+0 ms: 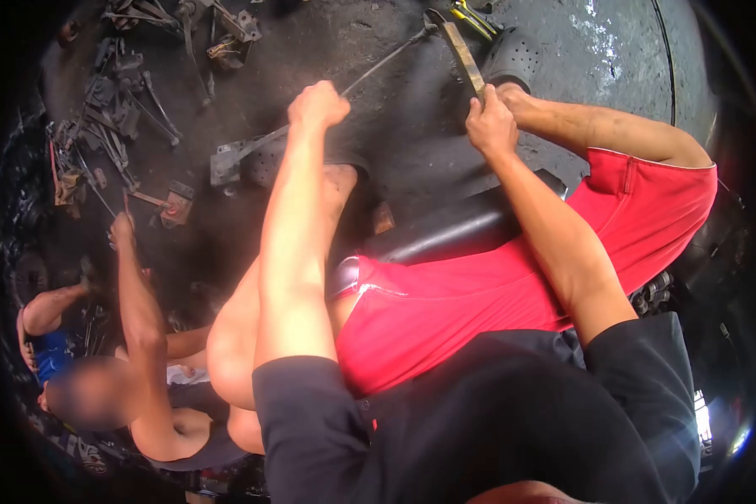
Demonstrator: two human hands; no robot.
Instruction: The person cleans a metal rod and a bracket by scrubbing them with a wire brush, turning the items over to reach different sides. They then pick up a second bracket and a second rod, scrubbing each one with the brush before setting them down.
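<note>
My left hand [319, 105] is closed around a thin metal rod [386, 63]. A flat plate or bracket [225, 164] sits at the rod's lower left end. The rod's far end lies right at the dark head of a tool with a flat, wooden-looking handle [464, 59]. My right hand [491, 126] grips the lower end of that handle. Close to the tool's head lie yellow-handled pliers [476, 18]. Both arms reach out over my bent legs in red shorts [479, 281].
Metal rods and brackets [118, 109] are heaped on the dark floor at the left. A co-worker [151, 361] sits at the lower left, one hand on a metal piece. A black cylinder [445, 227] lies between my legs. My perforated clog [512, 59] is beside the tool.
</note>
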